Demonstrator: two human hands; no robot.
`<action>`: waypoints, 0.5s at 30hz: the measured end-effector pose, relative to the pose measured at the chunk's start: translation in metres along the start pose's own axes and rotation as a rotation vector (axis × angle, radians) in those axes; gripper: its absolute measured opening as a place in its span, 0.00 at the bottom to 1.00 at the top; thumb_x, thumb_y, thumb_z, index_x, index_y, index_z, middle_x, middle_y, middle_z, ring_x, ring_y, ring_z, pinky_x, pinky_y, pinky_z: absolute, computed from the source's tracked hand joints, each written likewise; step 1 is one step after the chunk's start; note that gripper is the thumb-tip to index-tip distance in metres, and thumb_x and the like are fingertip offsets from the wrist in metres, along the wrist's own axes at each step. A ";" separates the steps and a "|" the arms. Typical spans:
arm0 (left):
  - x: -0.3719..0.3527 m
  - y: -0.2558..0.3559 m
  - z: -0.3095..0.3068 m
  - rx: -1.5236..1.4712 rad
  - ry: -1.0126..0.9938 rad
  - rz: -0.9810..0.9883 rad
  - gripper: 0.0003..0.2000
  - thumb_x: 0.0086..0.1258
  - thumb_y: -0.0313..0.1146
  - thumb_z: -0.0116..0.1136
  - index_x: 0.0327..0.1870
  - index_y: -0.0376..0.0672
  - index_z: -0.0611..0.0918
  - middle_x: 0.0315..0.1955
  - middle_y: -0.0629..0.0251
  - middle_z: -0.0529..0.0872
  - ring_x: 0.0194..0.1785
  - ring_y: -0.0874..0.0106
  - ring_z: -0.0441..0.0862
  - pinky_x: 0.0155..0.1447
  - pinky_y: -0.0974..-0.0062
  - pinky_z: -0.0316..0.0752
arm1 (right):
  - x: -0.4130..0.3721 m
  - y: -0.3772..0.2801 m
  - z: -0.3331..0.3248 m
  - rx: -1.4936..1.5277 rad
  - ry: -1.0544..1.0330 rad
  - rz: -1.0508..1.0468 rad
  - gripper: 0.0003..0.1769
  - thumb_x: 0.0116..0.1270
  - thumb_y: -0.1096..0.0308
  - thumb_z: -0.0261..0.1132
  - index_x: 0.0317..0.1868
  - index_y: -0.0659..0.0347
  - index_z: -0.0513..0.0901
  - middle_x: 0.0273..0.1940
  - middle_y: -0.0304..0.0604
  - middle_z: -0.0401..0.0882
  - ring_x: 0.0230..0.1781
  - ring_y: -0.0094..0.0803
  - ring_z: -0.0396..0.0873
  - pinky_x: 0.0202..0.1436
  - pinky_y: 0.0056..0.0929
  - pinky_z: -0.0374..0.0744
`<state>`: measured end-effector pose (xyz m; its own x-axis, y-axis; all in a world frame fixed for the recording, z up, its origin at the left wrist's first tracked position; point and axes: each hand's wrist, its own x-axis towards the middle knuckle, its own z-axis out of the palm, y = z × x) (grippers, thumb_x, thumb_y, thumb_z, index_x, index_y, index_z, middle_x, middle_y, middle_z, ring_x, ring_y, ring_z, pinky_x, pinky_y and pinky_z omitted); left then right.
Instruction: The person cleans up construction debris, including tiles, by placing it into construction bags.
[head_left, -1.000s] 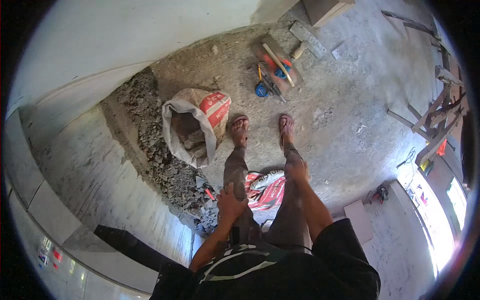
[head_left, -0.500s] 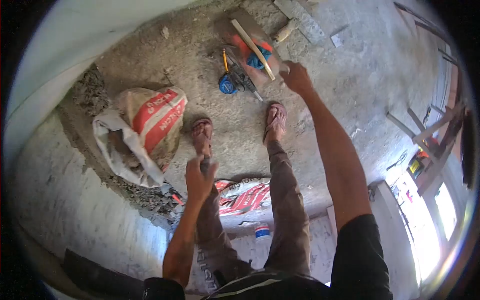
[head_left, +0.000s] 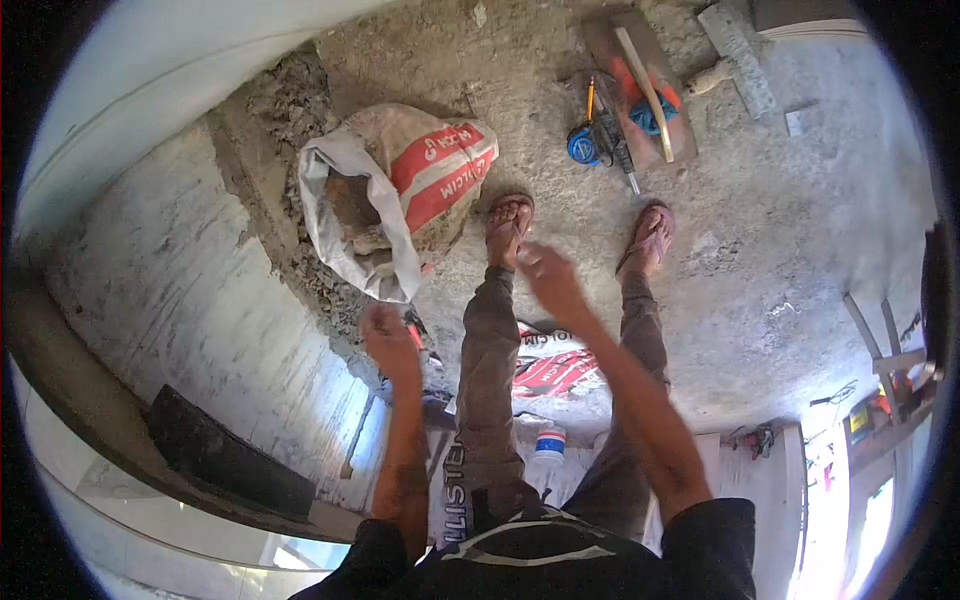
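My left hand (head_left: 390,345) hangs just below the folded white rim of an open cement bag (head_left: 447,185), its fingers smeared by motion. Inside the bag lies some brownish-grey material (head_left: 355,212). My right hand (head_left: 552,283) is in front of my body, over the floor between my sandalled feet and close to the left foot (head_left: 510,222). Its fingers look curled but are blurred, and I cannot tell whether it holds anything.
Ahead lie a flat board (head_left: 622,75) with a wooden stick (head_left: 643,90) and blue cloth (head_left: 652,115), a blue tape measure (head_left: 582,146) and a yellow pencil (head_left: 590,98). Another red-and-white bag (head_left: 560,372) lies behind my feet, near a white bucket (head_left: 549,443). Rubble (head_left: 290,110) lines the wall.
My right hand has drawn back from beside the board to between my legs. My left hand is now nearer the open bag. The view has turned left, shifting the floor items rightward.
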<state>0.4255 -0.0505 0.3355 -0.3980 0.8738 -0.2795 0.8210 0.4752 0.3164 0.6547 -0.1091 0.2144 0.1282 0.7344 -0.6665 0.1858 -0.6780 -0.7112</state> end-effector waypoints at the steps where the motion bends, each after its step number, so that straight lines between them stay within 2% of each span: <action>1: 0.019 -0.008 -0.013 0.000 0.066 0.028 0.17 0.66 0.37 0.59 0.46 0.31 0.74 0.42 0.54 0.77 0.46 0.64 0.74 0.51 0.67 0.69 | -0.009 -0.025 0.023 0.033 0.024 -0.008 0.26 0.61 0.57 0.66 0.55 0.64 0.73 0.49 0.56 0.76 0.48 0.46 0.76 0.53 0.39 0.73; 3: 0.069 -0.056 -0.025 0.000 0.039 0.025 0.26 0.66 0.42 0.60 0.55 0.29 0.70 0.52 0.46 0.72 0.55 0.60 0.70 0.58 0.65 0.65 | -0.016 -0.072 0.063 0.092 0.082 -0.013 0.34 0.60 0.54 0.68 0.60 0.67 0.69 0.53 0.60 0.73 0.56 0.52 0.71 0.60 0.40 0.70; 4: 0.096 -0.081 -0.023 0.035 -0.019 -0.029 0.31 0.65 0.44 0.61 0.59 0.29 0.65 0.57 0.44 0.68 0.59 0.58 0.67 0.63 0.64 0.61 | -0.023 -0.107 0.072 0.194 0.086 0.079 0.40 0.59 0.53 0.69 0.64 0.68 0.64 0.57 0.64 0.68 0.60 0.56 0.67 0.63 0.41 0.67; 5: 0.120 -0.093 -0.021 0.076 -0.075 -0.082 0.36 0.64 0.45 0.62 0.64 0.28 0.61 0.62 0.43 0.64 0.64 0.55 0.63 0.67 0.64 0.58 | -0.027 -0.126 0.089 0.204 0.085 0.095 0.40 0.59 0.53 0.69 0.64 0.68 0.64 0.57 0.64 0.68 0.60 0.56 0.67 0.63 0.41 0.67; 7: 0.151 -0.086 -0.022 0.184 -0.226 -0.033 0.42 0.62 0.48 0.64 0.69 0.30 0.56 0.66 0.41 0.59 0.70 0.54 0.56 0.71 0.62 0.52 | -0.012 -0.151 0.118 0.378 0.186 0.134 0.51 0.56 0.53 0.69 0.70 0.67 0.49 0.64 0.72 0.54 0.67 0.64 0.55 0.68 0.45 0.61; 8: 0.166 -0.088 -0.021 0.166 -0.234 -0.007 0.42 0.62 0.48 0.64 0.69 0.30 0.56 0.66 0.41 0.59 0.70 0.54 0.56 0.71 0.62 0.52 | -0.004 -0.162 0.129 0.376 0.217 0.124 0.51 0.56 0.53 0.69 0.70 0.67 0.49 0.64 0.72 0.54 0.67 0.64 0.55 0.68 0.45 0.61; 9: 0.184 -0.108 -0.015 0.070 -0.325 0.086 0.42 0.62 0.47 0.64 0.69 0.32 0.55 0.67 0.43 0.57 0.71 0.53 0.55 0.72 0.61 0.52 | 0.004 -0.166 0.139 0.369 0.283 0.165 0.52 0.56 0.53 0.69 0.70 0.69 0.49 0.65 0.71 0.55 0.67 0.62 0.55 0.68 0.44 0.60; 11: 0.226 -0.148 -0.009 0.216 -0.500 0.344 0.36 0.64 0.40 0.60 0.70 0.37 0.58 0.69 0.48 0.57 0.72 0.54 0.54 0.72 0.61 0.51 | 0.026 -0.159 0.156 0.312 0.361 0.227 0.53 0.53 0.54 0.71 0.69 0.73 0.49 0.65 0.67 0.57 0.68 0.59 0.55 0.70 0.45 0.56; 12: 0.246 -0.166 -0.005 0.269 -0.573 0.480 0.33 0.65 0.36 0.58 0.70 0.39 0.59 0.70 0.50 0.57 0.72 0.54 0.53 0.73 0.60 0.50 | 0.033 -0.141 0.167 0.177 0.341 0.060 0.45 0.58 0.58 0.67 0.68 0.72 0.54 0.65 0.63 0.58 0.68 0.56 0.55 0.71 0.49 0.53; 13: 0.264 -0.200 -0.002 0.488 -0.612 0.863 0.30 0.66 0.30 0.55 0.69 0.40 0.61 0.70 0.52 0.57 0.72 0.55 0.53 0.73 0.62 0.49 | 0.041 -0.125 0.168 0.075 0.406 0.087 0.44 0.58 0.58 0.66 0.68 0.70 0.55 0.64 0.64 0.60 0.67 0.56 0.56 0.69 0.49 0.55; 15: 0.272 -0.207 -0.007 0.961 -0.637 0.813 0.26 0.76 0.45 0.36 0.70 0.38 0.60 0.69 0.53 0.60 0.71 0.56 0.56 0.73 0.62 0.49 | 0.044 -0.106 0.168 0.003 0.542 0.264 0.42 0.58 0.59 0.65 0.68 0.68 0.56 0.61 0.64 0.62 0.64 0.57 0.60 0.67 0.48 0.58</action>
<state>0.1447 0.0892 0.2000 0.3537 0.5472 -0.7585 0.7865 -0.6130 -0.0754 0.4772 -0.0101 0.2230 0.6480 0.4532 -0.6121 0.0780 -0.8390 -0.5385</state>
